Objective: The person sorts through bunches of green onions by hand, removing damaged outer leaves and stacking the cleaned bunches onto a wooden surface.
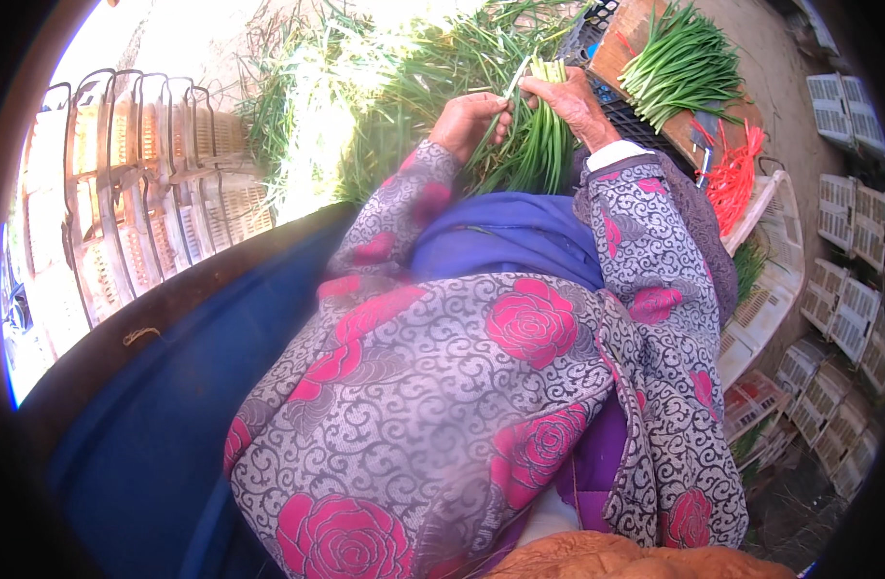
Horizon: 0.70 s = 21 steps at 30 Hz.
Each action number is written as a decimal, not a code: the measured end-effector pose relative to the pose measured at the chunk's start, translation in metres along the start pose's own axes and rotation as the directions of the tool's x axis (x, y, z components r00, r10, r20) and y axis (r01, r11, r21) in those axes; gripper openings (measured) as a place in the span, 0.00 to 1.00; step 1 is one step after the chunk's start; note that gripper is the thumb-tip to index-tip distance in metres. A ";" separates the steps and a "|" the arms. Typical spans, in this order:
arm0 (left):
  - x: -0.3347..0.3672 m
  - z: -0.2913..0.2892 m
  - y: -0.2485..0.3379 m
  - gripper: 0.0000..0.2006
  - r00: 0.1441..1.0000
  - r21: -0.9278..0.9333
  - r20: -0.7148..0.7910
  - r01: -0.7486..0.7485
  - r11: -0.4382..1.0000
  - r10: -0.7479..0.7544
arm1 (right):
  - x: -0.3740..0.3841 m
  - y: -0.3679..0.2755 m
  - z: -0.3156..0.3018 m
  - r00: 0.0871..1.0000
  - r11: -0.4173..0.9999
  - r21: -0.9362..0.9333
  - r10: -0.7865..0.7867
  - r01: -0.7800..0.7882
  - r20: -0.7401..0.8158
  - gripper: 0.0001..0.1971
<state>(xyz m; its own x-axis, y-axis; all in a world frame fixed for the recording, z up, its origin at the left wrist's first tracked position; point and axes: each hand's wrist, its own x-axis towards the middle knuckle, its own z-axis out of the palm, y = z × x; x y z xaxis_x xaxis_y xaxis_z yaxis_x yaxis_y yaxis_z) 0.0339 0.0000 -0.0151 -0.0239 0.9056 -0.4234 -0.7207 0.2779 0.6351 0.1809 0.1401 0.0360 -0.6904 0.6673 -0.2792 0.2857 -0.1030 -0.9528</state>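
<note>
My right hand (pixel 575 102) is closed round a bunch of green chives (pixel 542 145), its pale cut ends pointing up past the thumb and its leaves hanging over my lap. Just left of it, my left hand (pixel 470 124) pinches a single pale chive stalk (pixel 516 79) between thumb and fingers. Beyond both hands spreads a loose heap of green leaves (pixel 394 77). To the right, a thick pile of chives (pixel 684 68) lies on a wooden board (pixel 636 34), with red ties (pixel 736 174) hanging at its near edge.
A dark plastic crate (pixel 628 114) supports the board. Stacked baskets with dark handles (pixel 143 183) stand at the left, beside a large blue container (pixel 201 357). A white basket (pixel 766 270) is close on my right; more pale crates (pixel 853 217) line the far right.
</note>
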 end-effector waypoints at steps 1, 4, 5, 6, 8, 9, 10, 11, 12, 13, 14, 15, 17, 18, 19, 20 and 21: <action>0.000 0.000 0.000 0.08 1.000 0.001 0.009 0.015 1.000 -0.015 | -0.001 0.000 -0.001 1.000 1.000 0.003 -0.016 0.016 0.011 0.09; 0.001 0.001 0.000 0.09 0.999 -0.024 0.042 0.026 0.999 -0.025 | 0.002 0.003 0.002 0.997 0.992 -0.123 -0.012 0.003 -0.076 0.11; 0.002 -0.001 -0.001 0.09 0.996 -0.058 0.080 0.043 0.997 -0.038 | 0.007 0.008 -0.002 0.987 0.973 -0.231 -0.023 -0.014 -0.159 0.12; 0.002 -0.004 -0.002 0.09 0.992 -0.091 0.118 0.062 0.994 -0.051 | 0.014 0.019 -0.010 0.970 0.943 -0.332 -0.042 -0.041 -0.240 0.14; 0.004 -0.006 -0.003 0.09 0.984 -0.126 0.171 0.075 0.989 -0.052 | 0.027 0.045 -0.033 0.909 0.906 -0.409 -0.072 -0.112 -0.410 0.18; 0.002 -0.008 -0.003 0.09 0.984 -0.133 0.172 0.061 0.989 -0.038 | 0.027 0.037 -0.042 0.917 0.874 -0.434 0.034 -0.220 -0.397 0.17; 0.002 -0.007 -0.003 0.09 0.982 -0.139 0.187 0.056 0.989 -0.029 | 0.026 0.044 -0.056 0.938 0.859 -0.454 0.079 -0.235 -0.337 0.17; 0.002 -0.007 -0.002 0.09 0.987 -0.102 0.156 0.048 0.994 -0.032 | 0.027 0.052 -0.066 0.953 0.844 -0.475 0.125 -0.249 -0.277 0.17; 0.002 -0.005 -0.001 0.09 0.992 -0.071 0.120 0.039 0.997 -0.030 | 0.025 0.050 -0.061 0.972 0.906 -0.381 0.111 -0.185 -0.208 0.16; 0.002 -0.004 -0.002 0.10 0.996 -0.044 0.083 0.031 0.999 -0.027 | 0.020 0.039 -0.049 0.987 0.952 -0.279 0.089 -0.125 -0.137 0.16; 0.003 -0.003 -0.003 0.10 0.998 -0.022 0.066 0.021 1.000 -0.020 | 0.016 0.025 -0.041 0.997 0.981 -0.175 0.076 -0.080 -0.032 0.13; 0.003 -0.001 -0.003 0.10 0.999 0.005 0.051 0.014 1.000 -0.014 | 0.008 0.015 -0.030 0.997 0.996 -0.061 0.069 -0.070 -0.022 0.13; 0.002 0.003 -0.003 0.10 0.999 0.031 0.040 0.013 0.999 -0.015 | 0.011 0.029 -0.040 0.987 0.998 0.040 0.034 -0.041 0.155 0.17; 0.000 0.006 -0.001 0.10 0.999 0.034 0.044 0.019 0.999 -0.021 | 0.013 0.028 -0.038 0.985 0.996 0.047 0.061 -0.069 0.160 0.19; -0.001 0.008 0.000 0.10 0.999 0.036 0.047 0.025 0.999 -0.026 | 0.015 0.028 -0.037 0.982 0.994 0.053 0.087 -0.097 0.167 0.20; 0.001 0.007 -0.001 0.10 0.999 0.027 0.042 0.030 0.999 -0.031 | 0.016 0.027 -0.035 0.978 0.990 0.059 0.114 -0.126 0.176 0.21; 0.002 0.006 -0.002 0.10 0.999 0.023 0.042 0.027 0.999 -0.028 | 0.016 0.023 -0.030 0.976 0.987 0.107 0.101 -0.123 0.194 0.22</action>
<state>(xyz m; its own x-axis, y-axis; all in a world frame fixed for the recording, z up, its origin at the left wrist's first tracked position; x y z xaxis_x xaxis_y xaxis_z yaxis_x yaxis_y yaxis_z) 0.0392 0.0035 -0.0133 0.0259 0.9102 -0.4133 -0.7052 0.3097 0.6378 0.1962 0.1706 0.0130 -0.7739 0.4976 -0.3918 0.2957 -0.2633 -0.9183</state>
